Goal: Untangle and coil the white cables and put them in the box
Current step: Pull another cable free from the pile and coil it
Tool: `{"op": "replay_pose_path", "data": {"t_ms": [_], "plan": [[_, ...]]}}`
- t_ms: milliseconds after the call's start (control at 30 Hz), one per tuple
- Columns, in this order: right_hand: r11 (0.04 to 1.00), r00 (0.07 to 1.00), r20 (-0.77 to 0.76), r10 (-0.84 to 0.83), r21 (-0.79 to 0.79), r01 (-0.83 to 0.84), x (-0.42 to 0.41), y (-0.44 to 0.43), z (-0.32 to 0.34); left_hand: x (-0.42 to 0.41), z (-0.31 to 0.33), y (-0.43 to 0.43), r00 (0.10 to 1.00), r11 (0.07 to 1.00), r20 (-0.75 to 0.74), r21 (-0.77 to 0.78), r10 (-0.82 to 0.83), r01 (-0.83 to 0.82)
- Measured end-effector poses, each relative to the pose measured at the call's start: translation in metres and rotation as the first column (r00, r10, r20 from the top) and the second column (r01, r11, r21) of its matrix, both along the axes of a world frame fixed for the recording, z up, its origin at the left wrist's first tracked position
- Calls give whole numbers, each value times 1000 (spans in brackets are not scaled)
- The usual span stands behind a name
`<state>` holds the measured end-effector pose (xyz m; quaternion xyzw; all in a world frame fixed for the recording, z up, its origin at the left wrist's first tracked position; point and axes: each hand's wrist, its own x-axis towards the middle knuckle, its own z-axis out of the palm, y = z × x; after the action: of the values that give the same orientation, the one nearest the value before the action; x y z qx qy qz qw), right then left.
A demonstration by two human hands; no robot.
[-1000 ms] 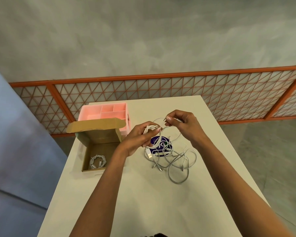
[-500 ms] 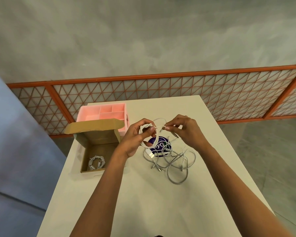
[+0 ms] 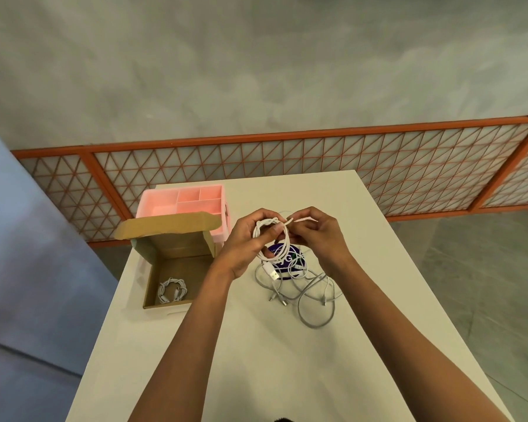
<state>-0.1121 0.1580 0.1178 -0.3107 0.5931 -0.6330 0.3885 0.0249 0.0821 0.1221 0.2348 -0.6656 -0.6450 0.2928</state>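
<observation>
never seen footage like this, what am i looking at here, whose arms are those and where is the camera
There is no machine here: the two bare arms belong to a person, and the one picture comes from a wide-angle camera worn on their head, looking forward and down. The left hand grips a partly wound coil of white cable, its USB plug hanging below; the right hand pinches the cable's loose end. On the white table lies a tangle of more pale cables, partly over a round purple disc. To the left stands an open brown cardboard box with one coiled white cable inside, and behind it a pink plastic tray with compartments.
</observation>
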Motion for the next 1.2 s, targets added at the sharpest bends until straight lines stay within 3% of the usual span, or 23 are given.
{"op": "replay_pose_path", "data": {"t_ms": [133, 267, 600, 767, 867, 1000, 1200], "plan": [[1000, 991, 136, -14, 15, 12, 2, -1, 3, -2, -1, -2, 999, 997, 27, -71, 42, -40], [993, 975, 211, 68, 84, -87, 2, -1, 8, -2, -3, -7, 997, 992, 28, -97, 78, -75], [942, 956, 52, 287, 167, -292, 1, 1, 4, -1, -15, -15, 997, 988, 29, -136, 76, -72], [915, 922, -94, 376, 198, -352, 0, 4, 7, -3, -17, -17, 988, 977, 43, -164, 147, -139], [932, 906, -253, 339, 225, -286, -1, 3, 10, -4, -18, -17, 984, 970, 45, -181, 173, -162], [964, 801, -556, 223, 247, -97, 6, 1, 14, -5, -25, -18, 966, 951, 54, -201, 251, -236], [961, 605, -757, 248, 271, -55, 14, 0, 22, -8, -24, -15, 964, 951, 58, -192, 259, -244]]}}
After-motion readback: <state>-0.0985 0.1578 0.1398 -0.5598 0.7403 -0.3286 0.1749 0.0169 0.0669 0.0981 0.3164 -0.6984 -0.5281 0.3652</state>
